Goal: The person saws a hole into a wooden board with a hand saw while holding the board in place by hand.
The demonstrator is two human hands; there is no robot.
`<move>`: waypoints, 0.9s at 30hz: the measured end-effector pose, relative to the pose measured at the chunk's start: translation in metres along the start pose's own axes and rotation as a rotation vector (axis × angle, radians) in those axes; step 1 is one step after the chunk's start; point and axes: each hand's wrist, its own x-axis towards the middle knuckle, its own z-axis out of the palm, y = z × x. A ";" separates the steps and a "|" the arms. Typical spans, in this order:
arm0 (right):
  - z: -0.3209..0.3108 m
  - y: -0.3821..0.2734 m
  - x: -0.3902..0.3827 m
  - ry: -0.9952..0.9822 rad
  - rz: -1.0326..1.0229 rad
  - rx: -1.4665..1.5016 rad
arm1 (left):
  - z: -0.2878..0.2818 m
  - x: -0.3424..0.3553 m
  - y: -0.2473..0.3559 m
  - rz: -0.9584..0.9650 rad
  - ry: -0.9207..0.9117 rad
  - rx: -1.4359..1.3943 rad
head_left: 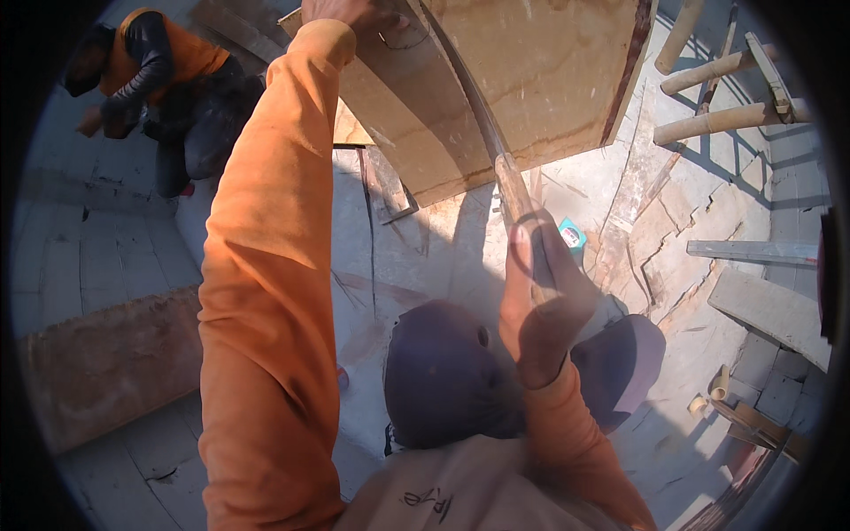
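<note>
My right hand [540,283] grips the wooden handle [511,181] of a long, narrow blade [478,111], probably a saw, lying along a pale plywood panel [549,80]. The blade's far end runs out of view at the top. My left arm, in an orange sleeve, reaches up to the panel's upper left, where my left hand [354,16] holds it with curled fingers, partly cut off by the frame. A small teal box or packet [572,239] lies on the pale floor beyond my right hand.
A co-worker in orange and dark clothing [177,62] crouches at upper left. A brown board [106,363] lies at lower left. At right are cardboard-coloured tubes [708,128], a plank [770,319] and wood offcuts [761,425]. The pale floor [673,265] is cracked.
</note>
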 end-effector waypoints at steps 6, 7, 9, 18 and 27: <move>0.014 -0.013 0.046 -0.071 0.077 -0.031 | 0.009 -0.008 -0.006 0.082 0.146 0.019; 0.036 -0.007 0.079 -0.024 0.061 0.066 | 0.018 -0.008 0.001 0.103 0.161 0.010; 0.050 -0.010 0.099 0.020 0.032 0.168 | 0.016 -0.010 -0.003 0.116 0.178 0.004; -0.004 0.003 -0.015 0.082 -0.145 0.065 | 0.010 -0.005 -0.009 0.058 0.127 0.012; 0.025 -0.008 0.035 -0.033 0.038 0.058 | 0.004 0.002 -0.016 0.027 0.044 0.032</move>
